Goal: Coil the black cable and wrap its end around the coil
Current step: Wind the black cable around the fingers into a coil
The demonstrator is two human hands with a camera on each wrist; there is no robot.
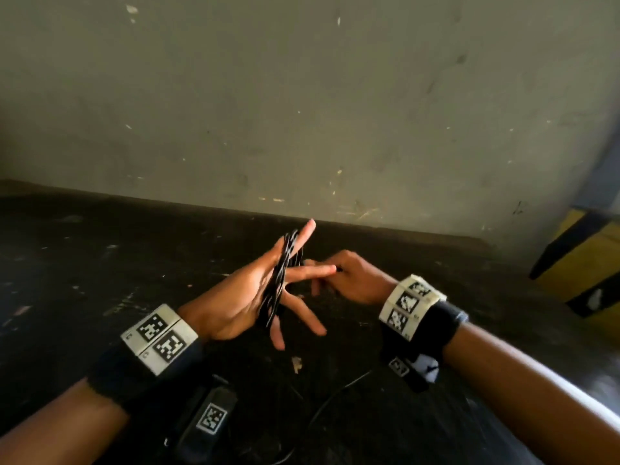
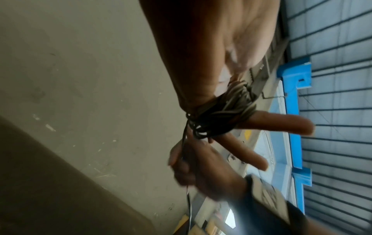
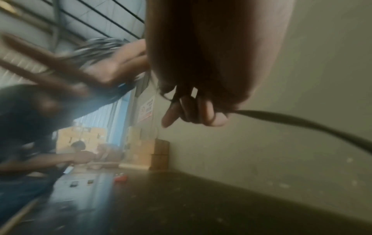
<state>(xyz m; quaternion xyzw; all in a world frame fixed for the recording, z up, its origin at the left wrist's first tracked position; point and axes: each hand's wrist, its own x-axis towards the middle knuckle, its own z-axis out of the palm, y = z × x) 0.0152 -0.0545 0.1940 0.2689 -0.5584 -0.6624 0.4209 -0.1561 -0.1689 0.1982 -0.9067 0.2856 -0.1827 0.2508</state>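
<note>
The black cable is wound in several loops into a coil (image 1: 278,283) around the spread, straight fingers of my left hand (image 1: 241,297), which is raised palm-up above the dark table (image 1: 100,263). In the left wrist view the coil (image 2: 219,111) sits at the base of the fingers, and one strand (image 2: 184,136) leads down to my right hand (image 2: 193,167). My right hand (image 1: 352,276) is just right of the coil, behind the left fingertips, pinching the cable. The loose rest of the cable (image 1: 335,397) trails over the table towards me. The right wrist view shows curled fingers (image 3: 197,109) around the cable (image 3: 302,122).
A scuffed grey wall (image 1: 302,95) rises right behind the table. A yellow and black striped post (image 1: 583,263) stands at the right. A small scrap (image 1: 297,364) lies on the table below my hands. Far off, stacked cardboard boxes (image 3: 149,152) and another person (image 3: 80,152) are visible.
</note>
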